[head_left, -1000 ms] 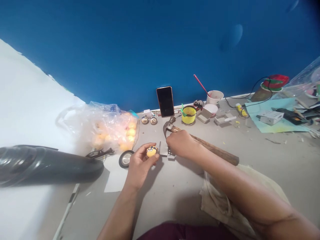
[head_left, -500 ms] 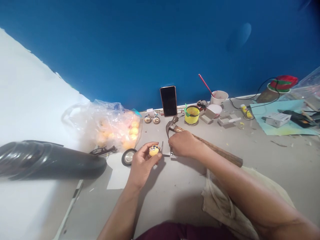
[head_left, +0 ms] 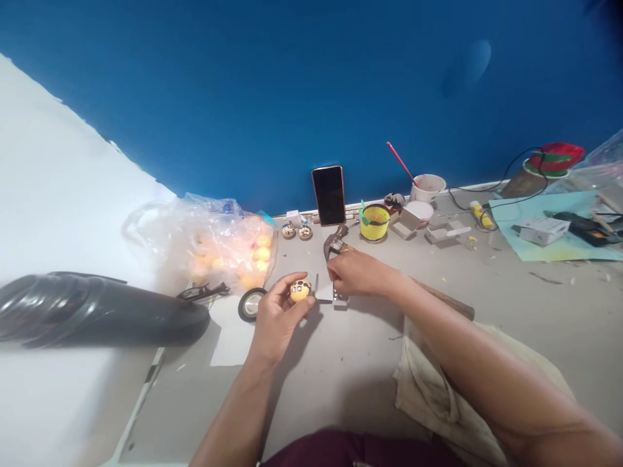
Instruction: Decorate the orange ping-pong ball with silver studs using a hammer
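My left hand [head_left: 278, 318] grips a small yellow ball [head_left: 300, 291] dotted with dark and shiny round studs, thumb and fingers round its sides. Fingers closed and pointing down, my right hand [head_left: 357, 272] is over a small open white box [head_left: 340, 303]; whatever is between the fingertips is hidden. Just behind that hand lies a claw hammer [head_left: 335, 240], its wooden handle running right beneath my forearm. A thin upright dark piece [head_left: 317, 284] stands between the ball and the box. Two studded balls [head_left: 304, 231] sit farther back.
A phone [head_left: 329, 194] leans on the blue wall. Left are a plastic bag of orange balls [head_left: 260, 253], a roll of tape [head_left: 250, 304] and a large dark cylinder [head_left: 111, 311]. Right are a yellow cup [head_left: 374, 224], a white cup [head_left: 428, 188] and a cloth [head_left: 433, 383].
My right hand has shifted slightly up, showing more of the white box. The left hand still holds the ball in nearly the same place.
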{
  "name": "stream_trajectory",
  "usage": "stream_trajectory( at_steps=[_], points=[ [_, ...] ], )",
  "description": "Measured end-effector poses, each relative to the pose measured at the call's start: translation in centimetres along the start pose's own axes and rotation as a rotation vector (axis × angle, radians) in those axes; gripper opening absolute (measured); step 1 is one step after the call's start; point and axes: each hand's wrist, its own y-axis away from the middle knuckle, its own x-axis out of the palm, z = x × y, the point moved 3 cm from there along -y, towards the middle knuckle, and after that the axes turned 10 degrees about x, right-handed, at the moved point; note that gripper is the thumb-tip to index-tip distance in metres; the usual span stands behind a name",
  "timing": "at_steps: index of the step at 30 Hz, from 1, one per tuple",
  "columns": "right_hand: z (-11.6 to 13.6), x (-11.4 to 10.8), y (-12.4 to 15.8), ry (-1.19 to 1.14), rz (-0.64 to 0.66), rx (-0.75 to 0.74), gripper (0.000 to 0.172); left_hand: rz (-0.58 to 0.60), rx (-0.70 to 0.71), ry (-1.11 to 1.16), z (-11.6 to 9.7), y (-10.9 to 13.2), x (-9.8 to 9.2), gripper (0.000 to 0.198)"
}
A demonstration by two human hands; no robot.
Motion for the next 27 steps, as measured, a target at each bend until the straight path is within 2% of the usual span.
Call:
stream_trajectory(
  at_steps=[5,9,13,19,23,27],
  points=[
    [-0.1,-1.0,0.4,-0.487,0.028,-0.052,0.01,-0.027,0.003,0.156,0.3,-0.1,-0.1,0.053],
    [0.0,-1.3,0.6,-0.959,0.142,-0.031,0.003,-0.016,0.022,0.244,0.1,0.0,0.1,0.048],
    [0.1,-1.1,0.3,-1.265,0.209,-0.028,0.025,-0.06,0.092,0.138,-0.1,0.2,-0.1,0.049],
    [0.6,0.4,-0.3,-1.486,0.273,-0.075,0.03,-0.114,0.175,-0.006,-0.7,0.6,-0.3,0.049],
    [1.1,1.0,-0.2,-1.531,0.352,-0.085,0.028,-0.134,0.19,-0.056,-0.8,0.8,-0.1,0.046],
    [1.3,1.2,-0.3,-1.546,0.356,-0.063,0.029,-0.168,0.291,-0.18,-0.7,1.0,-0.2,0.04]
  ],
)
